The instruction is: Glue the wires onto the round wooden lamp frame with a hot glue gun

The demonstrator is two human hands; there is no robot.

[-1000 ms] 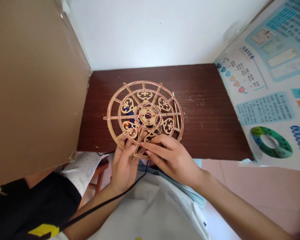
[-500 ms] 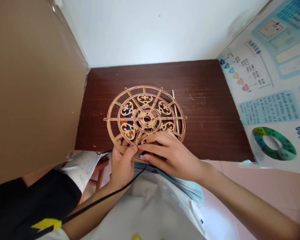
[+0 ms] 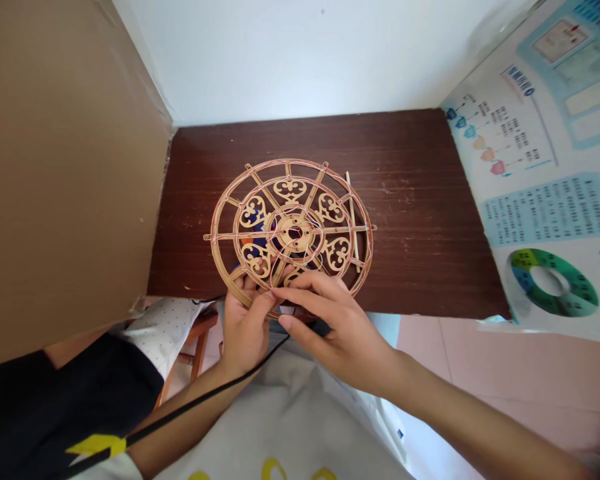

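A round wooden wheel frame (image 3: pixel 221 269) with heart-shaped scroll cut-outs is tilted over the near edge of the table. Thin red and white wires (image 3: pixel 271 261) run along its rings and loop around the hub. My left hand (image 3: pixel 247 327) grips the near-left rim, thumb on top and fingers underneath. Over the near part of the wheel, my right hand (image 3: pixel 343 327) has its fingers stretched out and its thumb apart from them. Its index fingertip touches the inner ring by a wire, close to my left thumb. The near part of the wheel is partly hidden by this hand.
A thin wooden stick (image 3: pixel 353 220) lies on the dark brown table (image 3: pixel 420 200), under the wheel's right side. Something blue and orange (image 3: pixel 250 230) shows through the wheel. Cardboard (image 3: pixel 70 167) stands left, a printed panel (image 3: pixel 545 200) right. A black cord (image 3: pixel 195 403) crosses my left forearm.
My right thumb has moved away from the index finger, and the hand sits slightly lower. The wheel appears a little higher in view. My left hand keeps its hold on the rim.
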